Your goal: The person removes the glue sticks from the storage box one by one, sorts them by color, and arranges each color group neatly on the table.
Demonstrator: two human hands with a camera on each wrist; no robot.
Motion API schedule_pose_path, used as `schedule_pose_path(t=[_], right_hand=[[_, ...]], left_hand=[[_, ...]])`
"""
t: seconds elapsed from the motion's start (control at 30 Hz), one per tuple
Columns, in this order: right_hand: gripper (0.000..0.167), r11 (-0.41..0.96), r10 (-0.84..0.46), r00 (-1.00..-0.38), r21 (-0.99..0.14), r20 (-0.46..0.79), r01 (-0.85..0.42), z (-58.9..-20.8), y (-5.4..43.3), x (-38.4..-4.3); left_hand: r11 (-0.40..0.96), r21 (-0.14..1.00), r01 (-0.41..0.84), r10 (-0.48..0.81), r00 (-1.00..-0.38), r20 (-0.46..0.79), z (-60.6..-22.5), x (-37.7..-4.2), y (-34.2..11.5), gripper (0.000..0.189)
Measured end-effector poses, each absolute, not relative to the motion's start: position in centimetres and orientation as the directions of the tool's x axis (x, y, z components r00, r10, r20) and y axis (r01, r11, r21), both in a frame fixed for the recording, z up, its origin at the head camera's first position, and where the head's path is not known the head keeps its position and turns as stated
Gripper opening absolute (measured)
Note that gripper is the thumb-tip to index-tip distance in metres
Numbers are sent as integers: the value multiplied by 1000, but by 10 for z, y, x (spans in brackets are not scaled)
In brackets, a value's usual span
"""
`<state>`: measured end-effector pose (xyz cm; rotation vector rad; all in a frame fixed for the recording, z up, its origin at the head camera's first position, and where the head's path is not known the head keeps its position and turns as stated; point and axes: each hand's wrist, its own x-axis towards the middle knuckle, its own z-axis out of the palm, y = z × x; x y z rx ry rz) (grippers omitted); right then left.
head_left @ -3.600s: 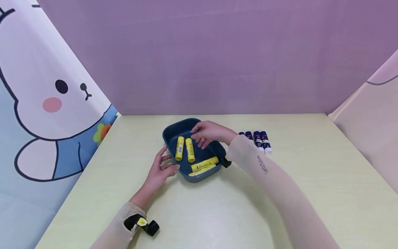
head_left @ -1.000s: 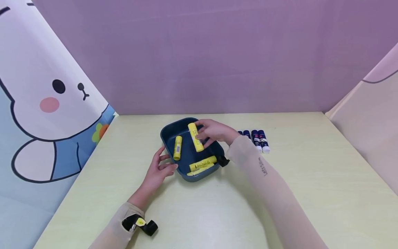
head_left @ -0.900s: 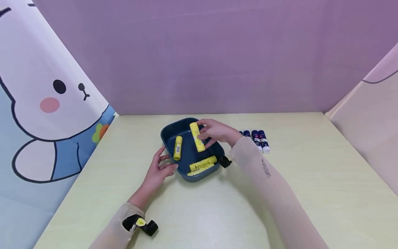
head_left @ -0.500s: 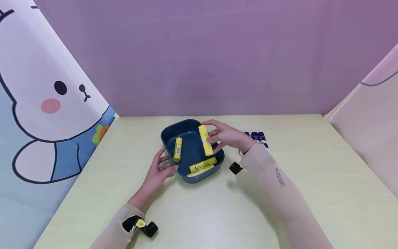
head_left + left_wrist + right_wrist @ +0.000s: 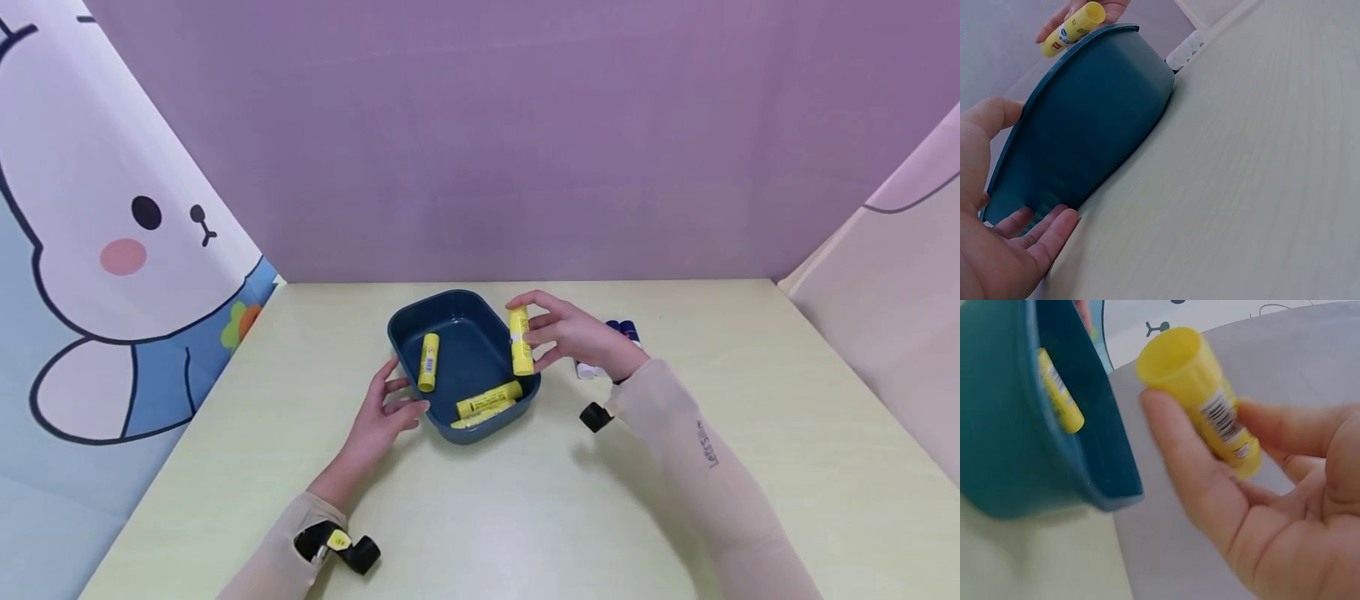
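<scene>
In the head view, my right hand [image 5: 577, 333] pinches a yellow glue stick [image 5: 521, 343] over the right rim of a dark blue box [image 5: 480, 354]. The right wrist view shows its hollow end and barcode label, with thumb and fingers on either side of the glue stick [image 5: 1207, 406]. My left hand [image 5: 378, 421] rests against the box's left side, thumb at the rim and fingers along the outer wall [image 5: 1079, 119]. Inside the box lie another yellow glue stick [image 5: 428, 363] on the left and two more [image 5: 489, 400] along the near side.
White-and-navy glue sticks [image 5: 628, 329] stand in a row right of the box, partly hidden behind my right hand and wrist. A pale table [image 5: 480, 517] lies beneath, backed by a purple wall [image 5: 525, 150]. A cartoon-printed panel [image 5: 135, 333] is on the left.
My right hand took up a yellow glue stick from the box and has carried it rightward to the right rim, turning it more upright. The left hand stays at the box's side.
</scene>
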<state>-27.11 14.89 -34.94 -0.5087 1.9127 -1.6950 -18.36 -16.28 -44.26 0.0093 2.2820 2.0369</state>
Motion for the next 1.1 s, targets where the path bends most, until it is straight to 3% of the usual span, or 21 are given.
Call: schedule_pose_path(t=[0.17,0.37,1.1], right_hand=[[36,80,-600,-796,-996,-80,40,-359,161,-268],[29,103,-590,-805,-995,-67,7,-371,176,-265],[68,192,-549,-827,-981,-122,17,-398,224,-247]], left_hand=[[113,992,-52,63,-996,-59,-444,-185,-164,84],[120,991,-54,61,-996,-61,-445,-184,-164,84],[116,992,-50,57,-997,-57,-442,-184,-161,84]])
